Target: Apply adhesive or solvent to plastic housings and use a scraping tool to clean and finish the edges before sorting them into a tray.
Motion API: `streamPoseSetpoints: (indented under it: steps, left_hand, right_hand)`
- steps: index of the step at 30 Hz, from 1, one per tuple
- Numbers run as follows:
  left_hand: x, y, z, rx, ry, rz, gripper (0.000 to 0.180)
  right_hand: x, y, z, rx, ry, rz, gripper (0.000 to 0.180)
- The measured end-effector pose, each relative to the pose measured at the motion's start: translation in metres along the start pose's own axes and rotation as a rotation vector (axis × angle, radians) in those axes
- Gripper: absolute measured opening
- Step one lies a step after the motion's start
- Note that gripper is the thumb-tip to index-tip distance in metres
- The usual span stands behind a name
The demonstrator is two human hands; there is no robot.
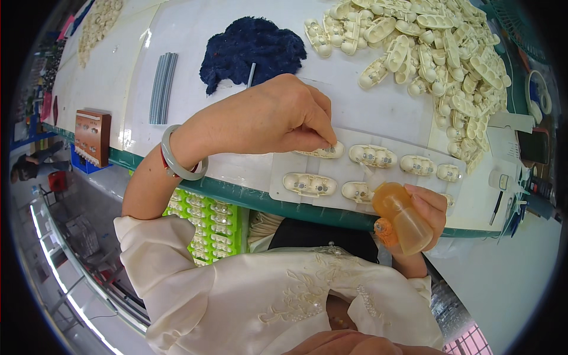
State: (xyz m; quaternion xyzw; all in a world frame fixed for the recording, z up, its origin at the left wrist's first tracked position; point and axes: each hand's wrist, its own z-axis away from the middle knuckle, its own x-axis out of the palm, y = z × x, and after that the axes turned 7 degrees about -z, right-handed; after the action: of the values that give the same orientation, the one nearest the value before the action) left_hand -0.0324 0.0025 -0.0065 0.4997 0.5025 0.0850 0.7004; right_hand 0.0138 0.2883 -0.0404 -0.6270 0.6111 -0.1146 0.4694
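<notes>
My left hand (281, 109), a pale bangle on its wrist, reaches over a white board (277, 180) with fingertips pinched together. They are at a cream oval plastic case (326, 152), partly hidden under the hand; what they pinch is too small to make out. My right hand (431, 207) is wrapped round a translucent squeeze bottle (411, 228) with amber liquid inside. Its thin nozzle points up and left among the cases, beside an open case (356, 190) that the bottle partly covers. Several similar cases with small round metal pieces inside sit in rows on the board.
A big heap of cream cases (438, 53) fills the far right. Dark blue fluffy cloth (251, 50), with a grey rod on it, lies at the back. Grey rods (163, 89) and a brown block (92, 136) are left. A green crate (204, 228) stands below the table edge.
</notes>
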Motion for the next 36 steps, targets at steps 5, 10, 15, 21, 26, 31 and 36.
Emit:
streamPoseSetpoints:
  steps: [5,10,15,21,26,31,36]
  left_hand:
    - [-0.001,0.0,0.0,0.006,0.0,0.021,0.022]
    - [-0.002,-0.003,-0.002,-0.025,-0.05,0.07,0.02]
    - [-0.005,-0.001,-0.007,-0.044,-0.091,0.054,0.019]
    - [-0.007,-0.002,-0.009,0.006,-0.1,0.022,0.018]
    - [-0.004,0.0,-0.005,0.027,-0.059,0.001,0.018]
    - [0.001,0.0,-0.002,0.019,0.021,-0.049,0.019]
    - [0.004,0.006,0.008,-0.049,0.182,-0.051,0.023]
  right_hand:
    - [-0.004,-0.001,-0.002,-0.02,0.003,0.019,0.049]
    - [-0.001,-0.001,0.001,-0.006,0.067,0.041,0.047]
    - [0.001,0.0,0.0,-0.027,0.082,0.044,0.046]
    - [0.004,0.002,0.0,-0.039,0.105,0.02,0.047]
    - [0.003,0.005,0.002,-0.036,0.112,-0.008,0.047]
    - [0.005,0.003,0.0,-0.015,0.106,-0.004,0.047]
    - [0.005,0.005,-0.001,0.005,0.092,-0.017,0.046]
